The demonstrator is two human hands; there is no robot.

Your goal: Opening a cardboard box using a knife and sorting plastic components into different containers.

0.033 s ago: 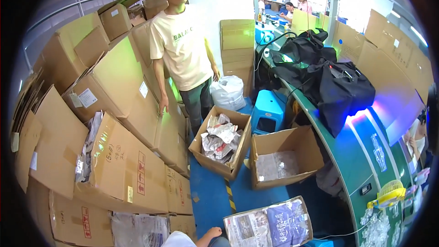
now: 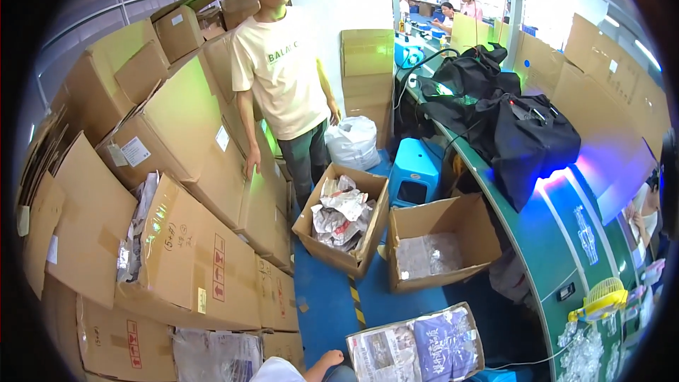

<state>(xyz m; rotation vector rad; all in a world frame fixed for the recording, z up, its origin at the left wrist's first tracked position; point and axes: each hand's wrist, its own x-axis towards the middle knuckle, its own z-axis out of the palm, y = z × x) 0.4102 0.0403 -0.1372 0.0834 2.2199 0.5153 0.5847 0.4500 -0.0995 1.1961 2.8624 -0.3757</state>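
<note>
At the bottom edge of the view one hand (image 2: pixel 327 362) of the wearer shows, with a wrist and a pale sleeve; which hand it is cannot be told, and whether its grip is clenched or released cannot be told either. The other hand is out of view. The hand lies just left of a flat bag (image 2: pixel 417 348) of folded printed goods, close to its left end but with no clear contact.

The bag rests low in the view over the blue floor (image 2: pixel 325 304). Its long axis runs left to right, tilted so the right end sits a little higher; a white printed piece fills its left half, a blue one its right.

Beyond it two open boxes stand on the floor. The left box (image 2: pixel 344 218) holds crumpled wrappers and points its long side away, toward a standing person (image 2: pixel 283 78) in a pale shirt. The right box (image 2: pixel 437 240) holds clear plastic bags and sits just beside the curved edge of the green table (image 2: pixel 559 240). A blue stool (image 2: pixel 416 170) stands behind it.

Stacked cartons (image 2: pixel 184 240) wall the left side, leaning inward. Open floor is a narrow strip between cartons and boxes, marked by a yellow-black stripe (image 2: pixel 356 301). Black bags (image 2: pixel 523 134) lie on the table's far stretch.
</note>
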